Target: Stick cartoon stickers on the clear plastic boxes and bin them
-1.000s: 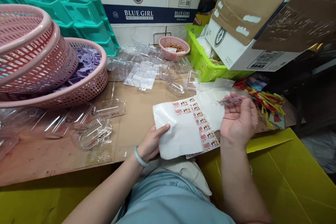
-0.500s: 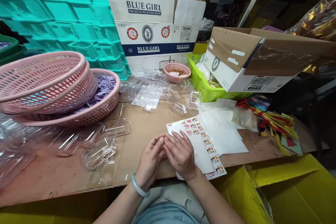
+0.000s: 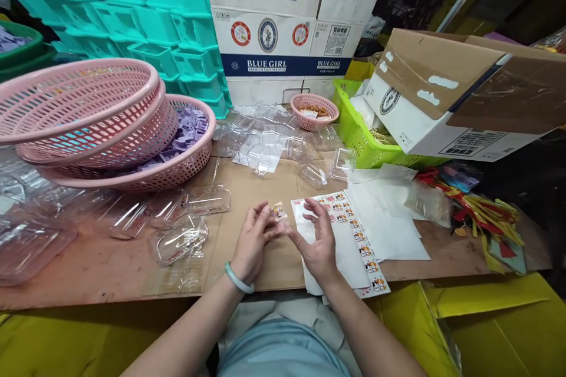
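Note:
My left hand (image 3: 251, 242), with a pale bangle at the wrist, pinches a small clear plastic piece (image 3: 279, 219) that bears a colourful print or sticker. Its exact kind is too small to make out. To its right, my right hand (image 3: 320, 241) has its fingers spread and curved, the thumb tip close to or touching the piece's edge. Under and beside that hand lies a sheet of cat stickers (image 3: 365, 252), partly covered by white backing paper (image 3: 347, 253).
Clear plastic boxes (image 3: 211, 200) lie left and at the back (image 3: 313, 174). Pink baskets (image 3: 194, 168) with purple pieces stand left. A small pink basket (image 3: 305, 121), green basket (image 3: 367, 150) and cardboard box (image 3: 424, 123) stand behind. White sheets (image 3: 393, 230) and ribbons (image 3: 490, 206) lie right.
My hands, earlier closed together, have come apart. The right fingers have opened and lifted, and the clear piece now shows in my left fingers. The view has shifted a little.

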A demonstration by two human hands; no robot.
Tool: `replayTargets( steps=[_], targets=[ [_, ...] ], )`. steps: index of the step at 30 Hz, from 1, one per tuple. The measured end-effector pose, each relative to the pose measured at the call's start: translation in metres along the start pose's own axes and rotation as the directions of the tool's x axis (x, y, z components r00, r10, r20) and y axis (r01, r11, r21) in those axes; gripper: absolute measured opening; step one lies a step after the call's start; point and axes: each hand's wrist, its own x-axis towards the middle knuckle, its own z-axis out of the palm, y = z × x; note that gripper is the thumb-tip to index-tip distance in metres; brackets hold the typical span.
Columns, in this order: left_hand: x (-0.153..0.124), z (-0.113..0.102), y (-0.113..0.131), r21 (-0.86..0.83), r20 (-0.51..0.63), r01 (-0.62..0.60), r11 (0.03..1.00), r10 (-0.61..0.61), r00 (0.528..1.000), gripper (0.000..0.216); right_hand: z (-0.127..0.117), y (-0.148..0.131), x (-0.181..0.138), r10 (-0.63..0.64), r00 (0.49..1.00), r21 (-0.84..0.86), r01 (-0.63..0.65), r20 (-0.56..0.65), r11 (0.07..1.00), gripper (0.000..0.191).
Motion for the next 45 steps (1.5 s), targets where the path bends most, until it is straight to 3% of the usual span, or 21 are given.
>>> replayTargets(
  steps=[2,4,6,8,10,12,14,15,17,18,20,22,24,26,27,30,33,36,38,41,45],
  targets=[
    [-0.005,-0.001,-0.001,-0.013,-0.073,-0.031,0.999,0.03,0.997,0.04,-0.004,-0.004,0.005,-0.11,0.988,-0.136,0.096,-0.105,0.986,0.061],
    [-0.013,-0.001,-0.001,-0.014,-0.017,0.022,1.0,-0.022,1.0,0.04,-0.008,-0.006,0.009,-0.295,0.949,-0.321,0.247,-0.111,0.914,0.063],
    [-0.02,0.002,0.002,-0.028,0.158,0.159,0.987,-0.153,0.975,0.042,-0.009,-0.005,0.009,-0.473,0.881,-0.457,0.426,0.014,0.781,0.067],
    [-0.022,0.004,0.004,-0.044,0.291,0.244,0.969,-0.221,0.931,0.035,-0.007,-0.003,0.005,-0.54,0.827,-0.484,0.541,0.158,0.688,0.066],
    [-0.019,0.003,0.005,-0.05,0.279,0.214,0.975,-0.192,0.941,0.026,-0.004,-0.001,-0.003,-0.515,0.823,-0.435,0.566,0.241,0.7,0.066],
    [-0.013,0.0,0.006,0.011,0.198,0.144,0.99,-0.143,0.97,0.025,0.0,-0.002,-0.009,-0.414,0.883,-0.344,0.469,0.224,0.814,0.075],
    [-0.009,-0.004,0.006,0.111,0.183,0.078,0.991,-0.098,0.978,0.025,0.001,-0.005,-0.011,-0.168,0.979,-0.184,0.187,0.116,0.965,0.081],
    [-0.008,-0.006,0.007,0.159,0.224,0.044,0.986,-0.079,0.971,0.025,0.001,-0.006,-0.01,0.009,0.995,-0.062,-0.002,0.102,0.998,0.077],
    [-0.005,-0.008,0.009,0.258,0.357,-0.033,0.966,-0.064,0.932,0.025,-0.002,-0.007,-0.003,0.295,0.933,0.155,-0.328,0.206,0.932,0.053],
    [-0.002,-0.008,0.01,0.327,0.413,-0.086,0.941,-0.06,0.909,0.026,-0.005,-0.007,0.002,0.355,0.895,0.211,-0.414,0.27,0.885,0.041],
    [0.011,-0.009,0.013,0.505,0.427,-0.269,0.82,0.034,0.904,0.03,-0.011,-0.002,0.012,0.395,0.882,0.252,-0.455,0.257,0.854,0.031],
    [0.034,-0.005,0.023,0.671,0.383,-0.492,0.554,0.31,0.87,0.033,-0.016,0.004,0.021,0.427,0.901,0.288,-0.43,0.076,0.856,0.027],
    [0.065,0.004,0.038,0.781,0.359,-0.584,0.223,0.604,0.711,0.035,-0.019,0.009,0.026,0.473,0.88,0.358,-0.43,-0.036,0.828,0.027],
    [0.097,0.017,0.058,0.859,0.359,-0.512,-0.015,0.73,0.581,0.041,-0.018,0.01,0.027,0.5,0.866,0.411,-0.45,-0.015,0.793,0.027],
    [0.112,0.023,0.067,0.892,0.36,-0.444,-0.089,0.733,0.577,0.047,-0.016,0.009,0.025,0.5,0.866,0.424,-0.462,0.024,0.779,0.027],
    [0.14,0.033,0.084,0.93,0.357,-0.318,-0.183,0.652,0.669,0.051,-0.011,0.004,0.016,0.469,0.871,0.431,-0.483,0.148,0.762,0.024],
    [0.134,0.024,0.076,0.927,0.364,-0.331,-0.178,0.64,0.676,0.054,-0.01,0.002,0.009,0.479,0.865,0.474,-0.489,0.153,0.732,0.025],
    [0.097,0.001,0.043,0.855,0.424,-0.508,-0.11,0.712,0.559,0.06,-0.012,0.002,0.008,0.521,0.847,0.548,-0.488,0.109,0.679,0.034],
    [0.065,-0.014,0.016,0.768,0.459,-0.64,-0.029,0.722,0.518,0.061,-0.011,0.002,0.008,0.508,0.856,0.568,-0.468,0.099,0.677,0.038],
    [0.022,-0.033,-0.012,0.696,0.479,-0.706,0.13,0.648,0.592,0.056,-0.003,0.004,0.005,0.447,0.887,0.521,-0.438,0.116,0.733,0.039],
    [-0.005,-0.052,-0.016,0.633,0.481,-0.637,0.44,0.422,0.769,0.059,0.01,0.006,-0.008,0.396,0.911,0.389,-0.408,0.115,0.826,0.038]
  ],
)
